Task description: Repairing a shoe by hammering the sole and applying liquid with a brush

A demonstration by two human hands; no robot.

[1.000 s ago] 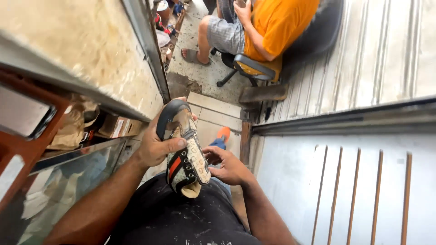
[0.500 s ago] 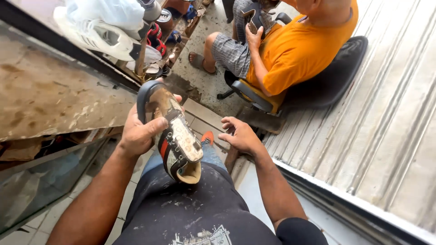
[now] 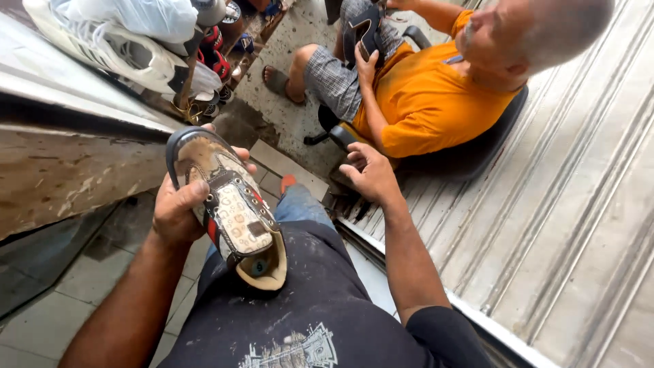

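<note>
L hand at centre-left grips a worn sneaker, thumb across its upper, fingers behind sole; R hand hovers open w/ nothing held, centre frame.

Seated person in orange shirt; white sneakers on ledge

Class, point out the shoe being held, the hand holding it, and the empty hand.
shoe (image 3: 235,211), head view, patterned upper.
left hand (image 3: 178,215), head view, back of hand.
right hand (image 3: 371,176), head view, back of hand.

Bright, even daylight, soft shadows, sharp focus, wide-angle bending at edges.
</note>
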